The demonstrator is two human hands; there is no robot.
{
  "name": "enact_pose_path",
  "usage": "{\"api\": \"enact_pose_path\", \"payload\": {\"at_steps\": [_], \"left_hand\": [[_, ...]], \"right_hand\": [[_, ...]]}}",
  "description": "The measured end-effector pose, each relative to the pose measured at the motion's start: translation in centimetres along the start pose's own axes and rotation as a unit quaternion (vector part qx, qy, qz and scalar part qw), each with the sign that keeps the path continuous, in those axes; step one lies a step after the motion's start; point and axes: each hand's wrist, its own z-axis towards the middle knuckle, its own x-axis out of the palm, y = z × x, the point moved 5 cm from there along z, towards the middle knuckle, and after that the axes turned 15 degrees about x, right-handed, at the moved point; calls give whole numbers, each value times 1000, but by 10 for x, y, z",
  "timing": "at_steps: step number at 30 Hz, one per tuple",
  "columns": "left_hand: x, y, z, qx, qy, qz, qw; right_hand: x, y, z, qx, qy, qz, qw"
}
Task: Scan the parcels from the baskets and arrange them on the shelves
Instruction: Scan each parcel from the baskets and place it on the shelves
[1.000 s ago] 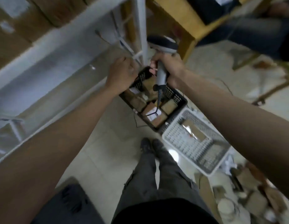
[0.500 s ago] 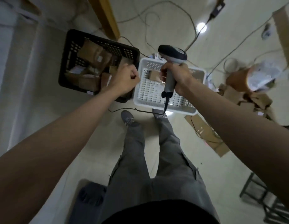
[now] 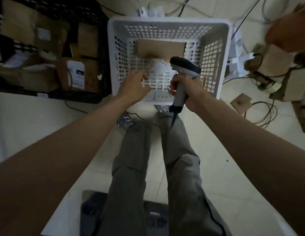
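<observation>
A pale tiled floor [image 3: 225, 167] fills the view, with the person's grey-trousered legs [image 3: 148, 167] standing on it. At upper left sits a black basket [image 3: 97, 14] crowded with brown parcels [image 3: 29, 23], some bearing white labels. Just beside it, to its right, a white basket [image 3: 168, 23] holds one brown cardboard parcel [image 3: 161, 48] lying flat near its far wall. Loose cardboard boxes [image 3: 276, 55] and cables [image 3: 264, 109] lie at right. The right hand [image 3: 190, 92] clenches the handle of a grey barcode scanner [image 3: 184, 74] over the white basket. The left hand [image 3: 133, 86] hangs over the near rim, fingers loosely curled, grasping nothing.
</observation>
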Motion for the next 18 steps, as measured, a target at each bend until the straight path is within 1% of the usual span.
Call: {"api": "enact_pose_path", "payload": {"at_steps": [4,9,13,18], "left_hand": [[46,35,49,-8,18,15,1000],[85,61,116,7,17,62,998],[106,71,163,17,-5,105,994],[126,78,206,38,-8,147,988]], "right_hand": [[-18,-7,70,13,16,27,999],[-33,0,138,24,44,70,996],[-41,2,179,34,51,86,994],[-47,-6,217,56,58,122,989]]}}
